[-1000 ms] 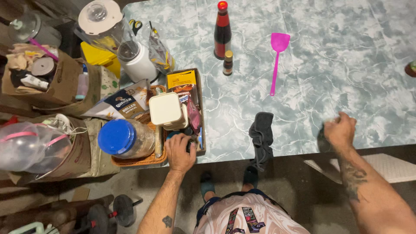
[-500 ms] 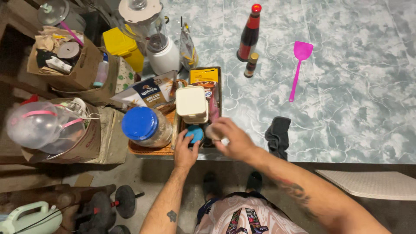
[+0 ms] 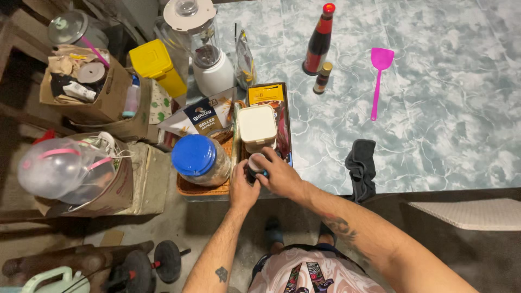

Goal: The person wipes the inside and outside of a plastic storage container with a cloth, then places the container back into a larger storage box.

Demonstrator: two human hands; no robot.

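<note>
My left hand (image 3: 242, 189) and my right hand (image 3: 278, 174) meet at the near end of a narrow brown tray (image 3: 287, 142) at the table's front edge. Both hands close around a small dark jar with a pale lid (image 3: 255, 164); a bit of blue shows beside it. A cream square container (image 3: 257, 125) sits just behind the jar in the tray, with an orange packet (image 3: 265, 94) at the far end. A large jar with a blue lid (image 3: 196, 156) stands in a wicker basket (image 3: 202, 189) to the left.
On the marbled green tabletop (image 3: 434, 108) lie a pink spatula (image 3: 378, 78), a tall dark sauce bottle with a red cap (image 3: 318, 40), a small brown bottle (image 3: 322, 78) and a dark cloth (image 3: 362, 168). A white blender (image 3: 203, 49), yellow box (image 3: 157, 65) and cardboard boxes (image 3: 92, 97) crowd the left.
My right hand crossed from the table's right edge to the tray and now closes on the small jar with my left hand. The blue lid seen before is mostly covered.
</note>
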